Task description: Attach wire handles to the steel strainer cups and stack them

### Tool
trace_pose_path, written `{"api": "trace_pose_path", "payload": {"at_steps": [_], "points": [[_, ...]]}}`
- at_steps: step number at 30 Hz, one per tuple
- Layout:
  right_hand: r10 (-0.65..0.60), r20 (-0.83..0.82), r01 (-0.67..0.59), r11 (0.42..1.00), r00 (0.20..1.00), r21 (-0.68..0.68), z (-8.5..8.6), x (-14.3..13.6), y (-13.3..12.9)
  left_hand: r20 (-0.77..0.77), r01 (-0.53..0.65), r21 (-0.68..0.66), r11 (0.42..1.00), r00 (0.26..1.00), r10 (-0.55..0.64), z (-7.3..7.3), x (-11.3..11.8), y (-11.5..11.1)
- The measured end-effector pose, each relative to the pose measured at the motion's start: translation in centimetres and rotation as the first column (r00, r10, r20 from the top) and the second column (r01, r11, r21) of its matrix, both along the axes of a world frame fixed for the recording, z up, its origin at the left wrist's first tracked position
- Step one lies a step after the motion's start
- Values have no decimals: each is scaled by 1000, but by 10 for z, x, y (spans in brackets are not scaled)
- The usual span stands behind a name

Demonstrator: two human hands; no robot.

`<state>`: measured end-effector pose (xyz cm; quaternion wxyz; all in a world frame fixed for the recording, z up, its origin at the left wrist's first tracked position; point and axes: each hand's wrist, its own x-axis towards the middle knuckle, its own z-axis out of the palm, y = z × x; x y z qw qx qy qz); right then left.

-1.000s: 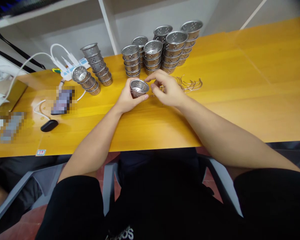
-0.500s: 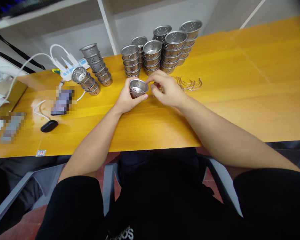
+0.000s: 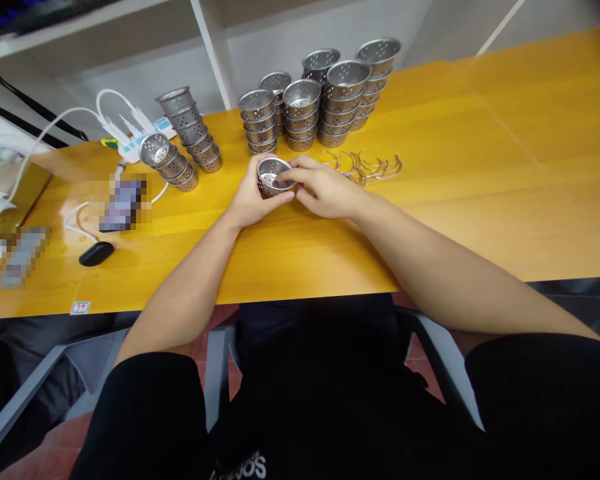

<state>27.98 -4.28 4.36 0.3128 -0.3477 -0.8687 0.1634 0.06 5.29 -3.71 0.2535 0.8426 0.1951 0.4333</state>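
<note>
My left hand (image 3: 247,198) is wrapped round a perforated metal cup (image 3: 269,175), its thumb along the near side and the cup's mouth tilted towards me. On the cup's right side is my right hand (image 3: 325,189). Its index finger reaches over the rim into the cup, while the thumb lies outside near the wall. Whether a thin wire is between those fingers, I cannot make out. Just behind the right hand, a loose pile of curved wire pieces (image 3: 380,170) lies on the table.
Several stacks of perforated cups (image 3: 300,117) stand behind my hands. Leaning stacks (image 3: 180,170) are further left, beside a power strip (image 3: 135,143) with white cables. A phone (image 3: 123,205) and a black oval device (image 3: 97,253) lie on the yellow table (image 3: 480,200).
My right hand has moved left and slightly down from beside the wire pile, and its index finger now reaches inside the cup. The left hand still holds the cup in place.
</note>
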Motion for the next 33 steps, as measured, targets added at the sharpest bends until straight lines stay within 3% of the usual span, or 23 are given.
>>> {"api": "trace_pose_path", "payload": {"at_steps": [10,19,25,33], "points": [[5,-45,-6,1000,999,-15,1,-1,-1,-29,-45,-80,996,999,43,12,0,-11],[-325,-106,320,946,940,-57,2,9,7,-191,-357,-112,927,924,332,34,-26,-10],[-395,-104,390,919,913,-60,-2,14,14,-258,-399,-189,897,902,346,48,-25,-22],[-395,-121,389,919,911,-71,-6,11,15,-299,-384,-230,894,902,311,48,-25,-23]]}}
